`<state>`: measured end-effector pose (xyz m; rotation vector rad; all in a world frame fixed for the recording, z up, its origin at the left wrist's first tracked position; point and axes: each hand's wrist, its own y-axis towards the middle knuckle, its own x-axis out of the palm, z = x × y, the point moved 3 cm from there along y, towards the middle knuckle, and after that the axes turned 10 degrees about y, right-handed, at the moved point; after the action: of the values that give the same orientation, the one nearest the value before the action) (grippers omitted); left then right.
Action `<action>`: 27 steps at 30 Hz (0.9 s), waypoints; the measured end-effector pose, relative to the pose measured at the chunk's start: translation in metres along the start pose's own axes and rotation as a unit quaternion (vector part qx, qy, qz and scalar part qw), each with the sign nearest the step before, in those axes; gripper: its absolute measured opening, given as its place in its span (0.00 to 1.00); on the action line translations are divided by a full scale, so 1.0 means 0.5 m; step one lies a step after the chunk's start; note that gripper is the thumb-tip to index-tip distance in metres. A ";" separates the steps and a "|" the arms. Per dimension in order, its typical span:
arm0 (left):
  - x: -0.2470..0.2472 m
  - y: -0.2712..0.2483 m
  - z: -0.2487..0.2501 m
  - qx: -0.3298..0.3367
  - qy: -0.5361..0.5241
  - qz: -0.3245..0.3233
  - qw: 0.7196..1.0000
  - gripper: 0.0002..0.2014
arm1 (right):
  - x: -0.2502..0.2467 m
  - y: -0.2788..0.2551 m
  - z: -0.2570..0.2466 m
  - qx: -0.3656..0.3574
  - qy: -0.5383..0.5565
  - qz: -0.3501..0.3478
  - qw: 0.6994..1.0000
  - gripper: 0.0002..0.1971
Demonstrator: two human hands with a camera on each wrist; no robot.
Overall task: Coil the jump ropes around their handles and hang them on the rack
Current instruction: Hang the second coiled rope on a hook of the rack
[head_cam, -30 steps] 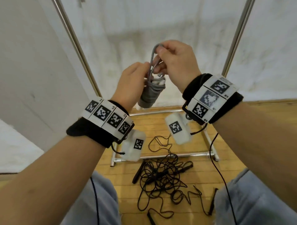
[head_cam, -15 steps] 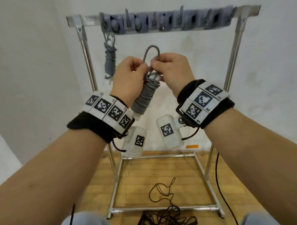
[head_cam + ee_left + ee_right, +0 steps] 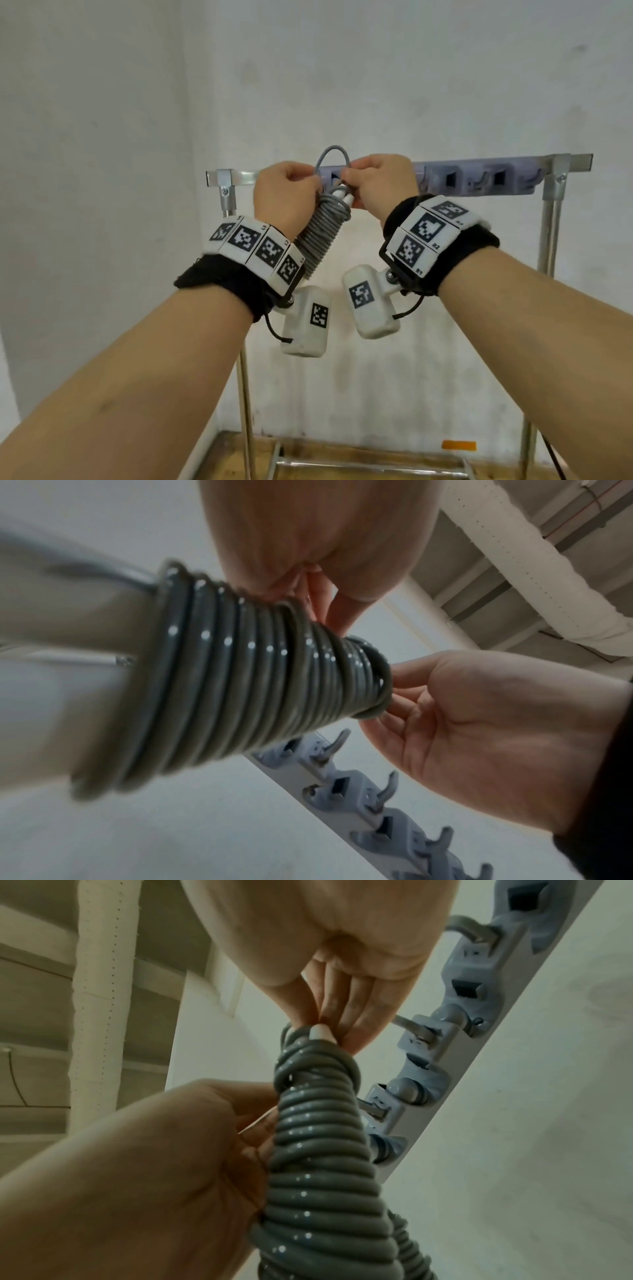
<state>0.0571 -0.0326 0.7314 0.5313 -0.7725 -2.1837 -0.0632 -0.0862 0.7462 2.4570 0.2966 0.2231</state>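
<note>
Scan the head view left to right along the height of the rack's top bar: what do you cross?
Rack's left post → left hand → grey rope loop → right hand → grey hook strip → rack's right post.

Coiled jump rope point(image 3: 323, 230) held between left hand point(image 3: 286, 197) and right hand point(image 3: 380, 186), in front of the rack point(image 3: 561, 181); rope loop point(image 3: 331, 157) rises above both hands; hook strip point(image 3: 479, 180) runs along the top bar, behind and right of the hands; wall point(image 3: 376, 85) behind the rack.
</note>
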 end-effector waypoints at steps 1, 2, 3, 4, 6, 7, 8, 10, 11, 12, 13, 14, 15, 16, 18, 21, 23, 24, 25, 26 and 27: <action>0.003 0.013 -0.005 -0.008 0.001 0.002 1.000 0.08 | 0.005 0.015 0.004 0.000 -0.006 0.000 1.000 0.12; 0.006 0.026 -0.011 -0.016 0.004 0.002 1.000 0.08 | 0.011 0.029 0.009 0.001 -0.013 -0.001 1.000 0.13; 0.009 0.037 -0.017 -0.025 0.009 0.002 1.000 0.07 | 0.017 0.042 0.015 0.002 -0.025 -0.002 1.000 0.13; 0.012 0.047 -0.023 -0.033 0.016 0.003 0.999 0.06 | 0.023 0.053 0.021 0.003 -0.041 -0.006 0.999 0.13; 0.017 0.063 -0.036 -0.046 0.030 0.007 0.998 0.06 | 0.036 0.070 0.034 0.003 -0.066 -0.012 0.998 0.13; 0.019 0.070 -0.042 -0.048 0.037 0.008 0.998 0.07 | 0.041 0.077 0.040 0.001 -0.076 -0.014 0.997 0.11; 0.020 0.076 -0.049 -0.046 0.048 0.007 0.998 0.09 | 0.045 0.083 0.047 -0.002 -0.085 -0.016 0.996 0.09; 0.024 0.086 -0.059 -0.036 0.075 -0.003 0.997 0.11 | 0.050 0.092 0.062 -0.002 -0.109 -0.023 0.994 0.07; 0.027 0.090 -0.065 -0.031 0.088 -0.010 0.996 0.10 | 0.050 0.095 0.070 0.003 -0.125 -0.027 0.992 0.08; 0.030 0.095 -0.070 -0.026 0.099 -0.016 0.995 0.10 | 0.051 0.098 0.078 0.008 -0.136 -0.030 0.990 0.09; 0.034 0.098 -0.075 -0.021 0.109 -0.020 0.994 0.09 | 0.051 0.100 0.085 0.011 -0.141 -0.031 0.990 0.09; 0.038 0.100 -0.079 -0.017 0.118 -0.023 0.993 0.09 | 0.052 0.100 0.091 0.014 -0.142 -0.029 0.989 0.09; 0.042 0.101 -0.083 -0.013 0.130 -0.024 0.991 0.09 | 0.054 0.099 0.096 0.016 -0.142 -0.027 0.989 0.10; 0.046 0.101 -0.086 -0.007 0.144 -0.024 0.989 0.08 | 0.056 0.097 0.102 0.018 -0.143 -0.026 0.989 0.10; 0.051 0.101 -0.092 0.005 0.165 -0.018 0.986 0.07 | 0.059 0.094 0.114 0.011 -0.147 -0.023 0.989 0.09; 0.054 0.095 -0.094 0.030 0.197 -0.006 0.980 0.07 | 0.059 0.089 0.132 0.005 -0.116 -0.010 0.993 0.08; 0.053 0.091 -0.096 0.058 0.244 0.014 0.968 0.09 | 0.062 0.081 0.140 0.001 -0.103 -0.007 0.995 0.07; 0.052 0.089 -0.098 0.072 0.262 0.024 0.962 0.09 | 0.062 0.077 0.143 -0.007 -0.107 -0.005 0.994 0.06; 0.051 0.086 -0.099 0.083 0.270 0.031 0.959 0.09 | 0.062 0.071 0.145 -0.017 -0.111 -0.003 0.994 0.06; 0.050 0.083 -0.101 0.089 0.273 0.034 0.957 0.08 | 0.062 0.065 0.146 -0.025 -0.113 0.000 0.993 0.06; 0.050 0.080 -0.103 0.092 0.272 0.034 0.957 0.08 | 0.061 0.061 0.146 -0.030 -0.113 0.003 0.993 0.07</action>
<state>0.0911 -0.0917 0.7172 1.1239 -0.6747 -1.7778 -0.0124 -0.1441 0.7109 2.3965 0.1818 -0.0453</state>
